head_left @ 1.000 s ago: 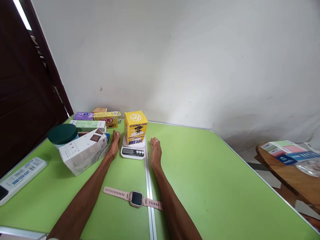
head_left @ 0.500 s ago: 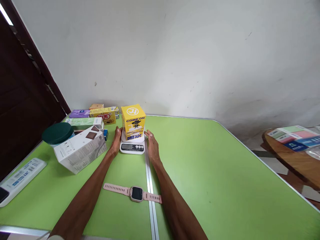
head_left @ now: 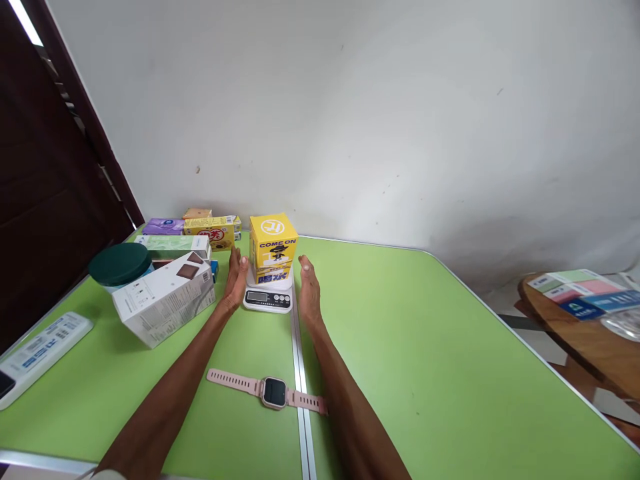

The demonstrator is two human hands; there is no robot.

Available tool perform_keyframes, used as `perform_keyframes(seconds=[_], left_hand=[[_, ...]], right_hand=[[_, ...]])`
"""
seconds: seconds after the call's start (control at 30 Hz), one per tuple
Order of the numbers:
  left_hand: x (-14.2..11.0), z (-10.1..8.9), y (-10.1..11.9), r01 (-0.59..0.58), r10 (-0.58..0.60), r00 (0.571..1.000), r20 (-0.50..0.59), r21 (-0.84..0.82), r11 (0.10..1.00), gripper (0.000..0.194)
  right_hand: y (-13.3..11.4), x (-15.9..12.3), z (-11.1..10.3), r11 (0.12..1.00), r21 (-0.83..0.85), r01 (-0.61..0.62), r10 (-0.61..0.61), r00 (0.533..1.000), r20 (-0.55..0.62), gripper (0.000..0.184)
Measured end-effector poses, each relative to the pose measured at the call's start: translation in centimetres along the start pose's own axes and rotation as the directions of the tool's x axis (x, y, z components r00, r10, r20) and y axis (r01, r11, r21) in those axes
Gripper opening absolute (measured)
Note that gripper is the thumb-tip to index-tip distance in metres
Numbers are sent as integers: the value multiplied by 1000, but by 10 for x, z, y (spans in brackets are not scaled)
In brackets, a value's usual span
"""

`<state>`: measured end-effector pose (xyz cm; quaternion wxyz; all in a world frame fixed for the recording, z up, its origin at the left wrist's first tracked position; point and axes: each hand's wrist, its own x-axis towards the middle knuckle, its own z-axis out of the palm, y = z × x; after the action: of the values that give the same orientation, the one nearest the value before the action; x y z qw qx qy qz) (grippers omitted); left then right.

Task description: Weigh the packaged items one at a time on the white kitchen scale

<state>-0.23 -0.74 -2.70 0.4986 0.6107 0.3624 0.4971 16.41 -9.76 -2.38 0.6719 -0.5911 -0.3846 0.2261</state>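
A yellow box (head_left: 273, 248) with "COME ON" printed on it stands upright on a white kitchen scale (head_left: 269, 301), whose small display and buttons face me. My left hand (head_left: 236, 280) is just left of the scale, fingers stretched out and pointing away from me. On the other side, my right hand (head_left: 309, 288) stands on edge with its fingers extended, a small gap from the box. Neither hand holds anything. Between my forearms lies a pink-strapped smartwatch (head_left: 274, 392), its strap laid out flat; my right forearm covers the strap's right end.
Left of my hands are a white carton (head_left: 164, 300), a green-lidded tub (head_left: 120, 264), a pale green box (head_left: 173, 247), a yellow snack box (head_left: 210, 231) and a purple pack (head_left: 163, 227). A long white box (head_left: 45, 357) lies nearer the left edge. Flattened cartons (head_left: 585, 293) rest on a wooden table.
Both hands have drawn slightly away from the scale's sides, and their fingers have straightened. The yellow box still stands on the scale. The view has shifted a little.
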Motion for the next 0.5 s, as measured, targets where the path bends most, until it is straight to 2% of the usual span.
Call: perform_keyframes(seconds=[0.07,0.13,0.2,0.27,0.4,0.5], left_hand=[[-1,4,17,-29,29,1000,1,7,1000,102],[0,11,34,-71,71,997,28,-3,997,103],[5,17,48,-96,96,994,55,-7,995,104],[12,22,58,-93,93,994,64,-4,996,106],[23,20,66,-69,69,994,81,-3,998,109],[15,12,72,-78,79,993,83,-16,997,109]], right_hand=[[-16,11,6,999,23,48,-49,997,63,86],[-32,25,12,996,54,72,-79,987,137,94],[-45,38,16,996,69,54,-68,972,223,104],[-53,47,18,997,74,3,-26,950,313,104],[-59,56,15,995,16,-103,85,891,447,81],[-65,51,9,993,-72,-88,113,862,494,68]])
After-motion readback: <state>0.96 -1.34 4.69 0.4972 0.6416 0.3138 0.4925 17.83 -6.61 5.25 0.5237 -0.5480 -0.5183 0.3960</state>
